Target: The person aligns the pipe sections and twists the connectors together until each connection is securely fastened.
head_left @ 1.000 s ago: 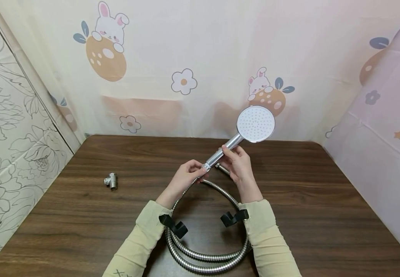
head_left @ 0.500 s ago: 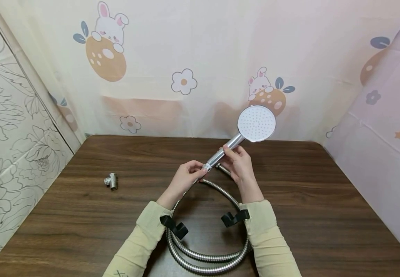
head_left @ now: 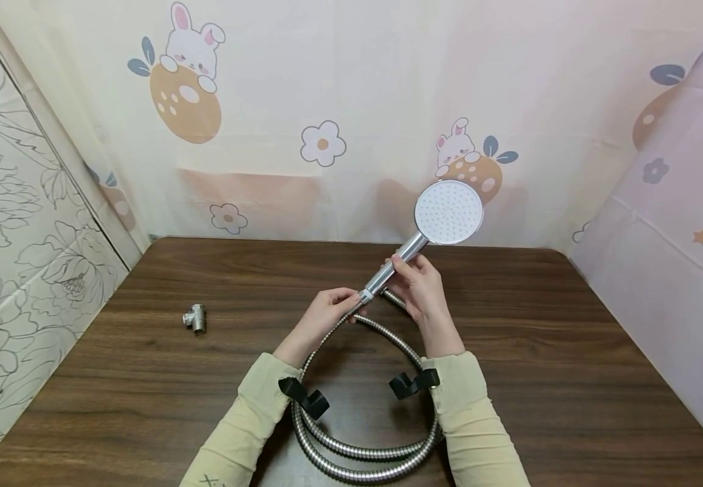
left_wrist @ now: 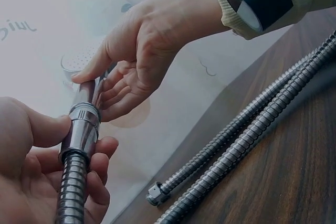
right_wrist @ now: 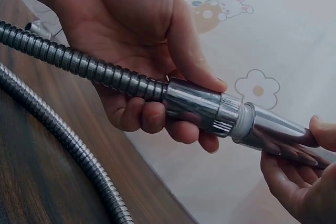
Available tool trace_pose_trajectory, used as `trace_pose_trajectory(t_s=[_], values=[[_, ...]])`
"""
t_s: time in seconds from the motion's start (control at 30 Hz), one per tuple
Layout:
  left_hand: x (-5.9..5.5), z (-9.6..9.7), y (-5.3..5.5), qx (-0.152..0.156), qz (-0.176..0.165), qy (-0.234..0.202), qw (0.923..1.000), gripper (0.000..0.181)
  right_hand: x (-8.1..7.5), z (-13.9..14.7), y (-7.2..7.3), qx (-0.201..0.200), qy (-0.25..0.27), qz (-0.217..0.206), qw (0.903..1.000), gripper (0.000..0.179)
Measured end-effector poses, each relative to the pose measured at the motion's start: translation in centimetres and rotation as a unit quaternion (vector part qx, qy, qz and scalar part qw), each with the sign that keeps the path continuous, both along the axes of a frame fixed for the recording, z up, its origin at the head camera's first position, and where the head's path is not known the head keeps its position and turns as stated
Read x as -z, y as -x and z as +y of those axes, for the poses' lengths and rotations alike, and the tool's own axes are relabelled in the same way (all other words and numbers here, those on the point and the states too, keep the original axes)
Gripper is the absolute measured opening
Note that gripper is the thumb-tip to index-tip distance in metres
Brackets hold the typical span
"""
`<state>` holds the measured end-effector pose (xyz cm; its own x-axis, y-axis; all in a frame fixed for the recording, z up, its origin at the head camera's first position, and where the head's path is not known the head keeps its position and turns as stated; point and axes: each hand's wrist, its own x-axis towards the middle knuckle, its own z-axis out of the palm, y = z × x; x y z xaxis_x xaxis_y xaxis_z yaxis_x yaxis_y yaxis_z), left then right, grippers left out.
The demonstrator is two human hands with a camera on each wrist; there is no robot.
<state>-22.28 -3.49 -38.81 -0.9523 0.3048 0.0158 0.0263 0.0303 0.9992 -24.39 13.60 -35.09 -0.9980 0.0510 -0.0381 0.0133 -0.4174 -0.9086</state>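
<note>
My right hand (head_left: 425, 296) grips the chrome handle of a hand shower (head_left: 448, 212), its round white nozzle face tilted up at the back. Just below, my left hand (head_left: 321, 319) pinches the chrome end nut (right_wrist: 193, 103) of a ribbed metal shower hose (head_left: 360, 475) between thumb and fingers. Nut and handle are in line. In the right wrist view, white threads (right_wrist: 243, 120) show between them. The hose lies in loops on the table under my forearms, and its other end nut (left_wrist: 157, 194) is loose.
A small chrome tee fitting (head_left: 195, 318) rests on the brown wooden table (head_left: 101, 379), left of my hands. Patterned cloth (head_left: 375, 81) hangs behind the table's back edge. Black wrist mounts (head_left: 305, 398) sit on both sleeves.
The shower's nozzle face has risen slightly. My left fingers have shifted a little on the hose nut. The tee fitting and hose loops have stayed put.
</note>
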Motion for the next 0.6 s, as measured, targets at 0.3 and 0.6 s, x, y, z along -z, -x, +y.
trace_pose_trajectory(t_s=[0.3, 0.6], values=[[-0.13, 0.06, -0.2, -0.002, -0.005, 0.005, 1.0, 0.026, 0.15, -0.09, -0.12, 0.01, 0.003, 0.007, 0.9999, 0.019], [-0.02, -0.11, -0.09, 0.011, -0.008, -0.012, 0.9998, 0.028, 0.06, -0.18, -0.16, 0.009, 0.007, 0.009, 0.9999, 0.021]])
